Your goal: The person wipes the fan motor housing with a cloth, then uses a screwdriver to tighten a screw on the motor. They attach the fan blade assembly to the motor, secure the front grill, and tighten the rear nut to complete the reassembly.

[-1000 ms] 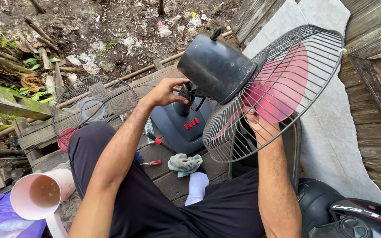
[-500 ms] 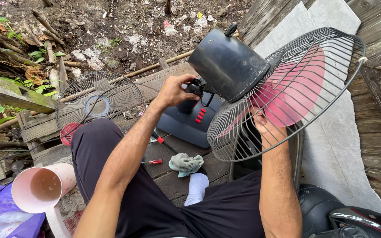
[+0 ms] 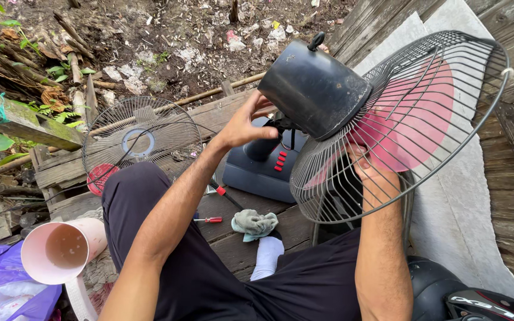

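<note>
One fan (image 3: 352, 113), two wire guards, left fingers (image 3: 256, 113) curled at its neck, right fingers (image 3: 361, 166) gripping rear guard (image 3: 447, 148).

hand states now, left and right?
Left hand: fingers curled at the fan neck under the black motor housing.
Right hand: behind the wire guard, grip unclear.

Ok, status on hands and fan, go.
Left hand at the neck under the motor housing. Right hand behind the grille, on it. Nothing in the way.
</note>
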